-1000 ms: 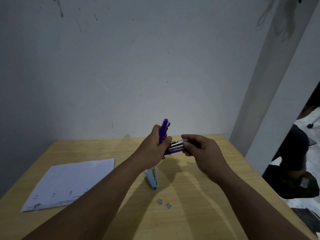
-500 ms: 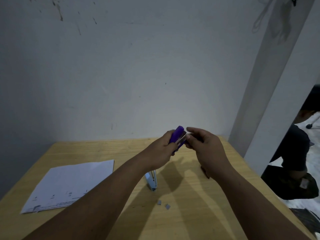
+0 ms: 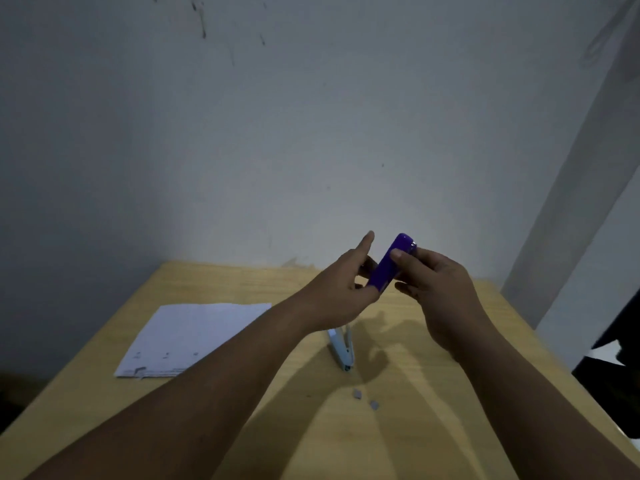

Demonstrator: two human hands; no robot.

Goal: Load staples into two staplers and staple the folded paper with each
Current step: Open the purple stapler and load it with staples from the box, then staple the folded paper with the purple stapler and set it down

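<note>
A purple stapler (image 3: 389, 263), its lid down, is held tilted above the far part of the wooden table (image 3: 433, 427). My right hand (image 3: 438, 292) grips it near its upper end with thumb and fingers. My left hand (image 3: 341, 284) sits beside its lower end with fingers spread apart; whether it still touches the stapler I cannot tell. A light blue stapler (image 3: 341, 348) lies on the table below my hands. The folded white paper (image 3: 188, 339) lies at the left. Two small staple strips (image 3: 365, 399) lie near the blue stapler.
A grey wall stands right behind the table's far edge. A white pillar (image 3: 568, 216) rises at the right, and a dark shape (image 3: 620, 355) shows past the table's right edge.
The purple stapler went from hinged open with its metal magazine showing to lid down. My right hand took hold of it and my left hand's fingers spread open.
</note>
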